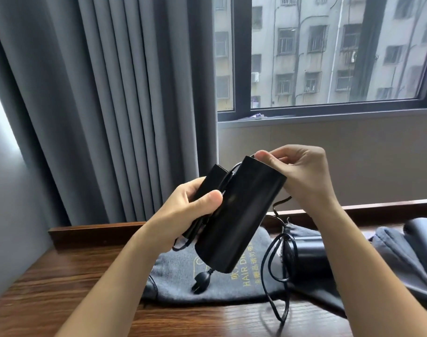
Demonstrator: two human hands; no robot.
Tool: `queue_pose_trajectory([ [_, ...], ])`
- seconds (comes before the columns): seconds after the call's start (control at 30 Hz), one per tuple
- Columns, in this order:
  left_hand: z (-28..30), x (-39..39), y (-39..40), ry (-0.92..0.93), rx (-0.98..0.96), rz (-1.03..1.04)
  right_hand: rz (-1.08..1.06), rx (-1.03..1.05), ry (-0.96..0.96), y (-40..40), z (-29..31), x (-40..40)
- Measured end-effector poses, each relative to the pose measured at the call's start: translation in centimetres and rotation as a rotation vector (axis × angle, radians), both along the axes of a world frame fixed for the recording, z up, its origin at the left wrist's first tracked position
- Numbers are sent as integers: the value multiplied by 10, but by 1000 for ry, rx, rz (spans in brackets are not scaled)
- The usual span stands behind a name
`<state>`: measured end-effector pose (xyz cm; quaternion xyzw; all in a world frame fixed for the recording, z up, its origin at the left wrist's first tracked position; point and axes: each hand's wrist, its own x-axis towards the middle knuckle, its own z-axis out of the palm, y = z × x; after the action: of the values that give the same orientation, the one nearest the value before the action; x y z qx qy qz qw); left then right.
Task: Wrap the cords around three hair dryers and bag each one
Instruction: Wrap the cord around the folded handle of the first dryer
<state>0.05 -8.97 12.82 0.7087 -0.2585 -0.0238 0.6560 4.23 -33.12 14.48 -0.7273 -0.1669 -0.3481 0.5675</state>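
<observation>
— Wood-grain desk [61,295] is seen nearest the lens, with two bare forearms raised above it. What is being held?

— One black hair dryer [239,215] is held in mid-air over the desk, folded, its barrel slanting from upper right down to lower left. The folded handle is gripped by the left hand [190,210], thumb pressed across the front and a few turns of cord [225,181] trapped beneath it. The barrel's upper end is pinched by the right hand [302,176], fingers curled, the cord apparently caught at the thumb tip.

— And the loose end?

— The plug [200,283] is seen hanging just below the barrel's lower end, over a grey drawstring bag [183,273] printed "HAIR DRYER" that lies flat on the desk.

— How is it judged to handle?

— The shell looks hard, smooth and matte, likely light but slippery; the handle and barrel ends are judged the safest holds. The cord is limp and may spring loose unless kept taut.

— What else is shown?

— A second dryer [309,254] lies to the right, partly in another grey bag [312,290], its cord trailing in loops. A third dark barrel [424,229] is seen in grey cloth at far right. Grey curtains [110,105] and a window [329,57] stand behind.
</observation>
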Motion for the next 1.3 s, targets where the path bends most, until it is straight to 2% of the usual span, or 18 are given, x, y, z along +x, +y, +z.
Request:
queue_pose_trajectory([
  [0.17,1,2,-4,-22,-230,98,135,10,106,30,-17,7],
  [0.37,12,-8,-2,111,-498,178,173,-425,79,69,-39,0],
  [0.7,22,8,16,27,-697,491,296,-728,70,100,-45,-26],
  [0.83,18,17,24,-38,-654,693,225,-1008,102,97,-38,-39],
  [0.97,15,27,35,-152,-652,852,162,-1071,116,94,-24,-56],
  [1.03,15,28,38,-187,-650,846,149,-1076,124,95,-17,-65],
  [1.2,9,30,39,-373,-387,796,22,-1056,159,81,-1,-74],
  [1.3,7,31,42,-338,-268,705,-110,-1009,99,64,9,-72],
])
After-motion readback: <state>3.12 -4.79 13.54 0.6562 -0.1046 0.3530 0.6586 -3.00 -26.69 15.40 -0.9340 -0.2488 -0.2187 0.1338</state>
